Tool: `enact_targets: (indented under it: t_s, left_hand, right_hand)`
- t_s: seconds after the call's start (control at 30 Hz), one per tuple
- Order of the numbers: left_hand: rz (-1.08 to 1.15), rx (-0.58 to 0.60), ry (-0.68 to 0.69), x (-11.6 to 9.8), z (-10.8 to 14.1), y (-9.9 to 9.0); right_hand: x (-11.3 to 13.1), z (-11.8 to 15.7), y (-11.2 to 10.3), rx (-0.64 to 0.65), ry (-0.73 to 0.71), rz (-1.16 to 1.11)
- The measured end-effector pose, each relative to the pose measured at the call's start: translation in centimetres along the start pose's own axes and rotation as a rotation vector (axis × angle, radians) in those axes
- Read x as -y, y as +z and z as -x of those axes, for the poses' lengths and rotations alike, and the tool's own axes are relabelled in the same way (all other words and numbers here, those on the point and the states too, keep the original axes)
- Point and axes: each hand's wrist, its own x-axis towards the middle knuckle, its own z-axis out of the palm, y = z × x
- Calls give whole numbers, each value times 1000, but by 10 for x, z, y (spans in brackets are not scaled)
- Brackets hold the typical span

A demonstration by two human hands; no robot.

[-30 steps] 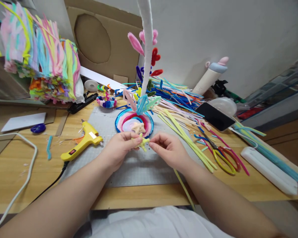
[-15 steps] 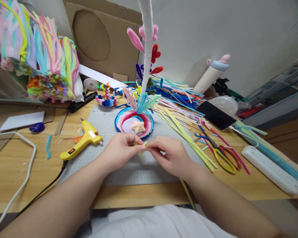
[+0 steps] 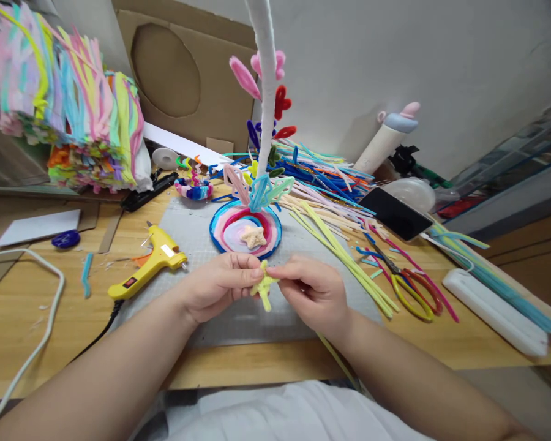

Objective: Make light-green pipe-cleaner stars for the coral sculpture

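Observation:
A small yellow-green pipe cleaner piece, bent into a knotted shape, is pinched between thumb and fingers of my left hand. My right hand has its fingertips closed on the piece's upper right side. A long yellow-green stem runs down from beneath my right hand past the table edge. Just beyond my hands lies a round coiled base in blue, pink and white, with a beige star on it. A white wrapped stem with colourful loops rises behind.
A yellow glue gun lies left on the grey mat. To the right are loose yellow-green stems, scissors, a phone and a white power strip. Bundled pipe cleaners stand back left.
The yellow-green piece, earlier mostly covered by my fingers, now shows more fully below them. My right hand has shifted slightly left, and the whole view has moved a little.

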Motion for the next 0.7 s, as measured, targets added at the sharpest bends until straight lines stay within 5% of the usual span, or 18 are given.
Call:
enact_targets:
  t_s: [0.4,0.7]
  left_hand:
    - [111,-151,92,7,-7,0]
    - [-246,-325,390,14,-8,6]
  right_hand:
    - [-10,-2,14,-130,531,-458]
    - [-7,-2,20,-218,705,-434]
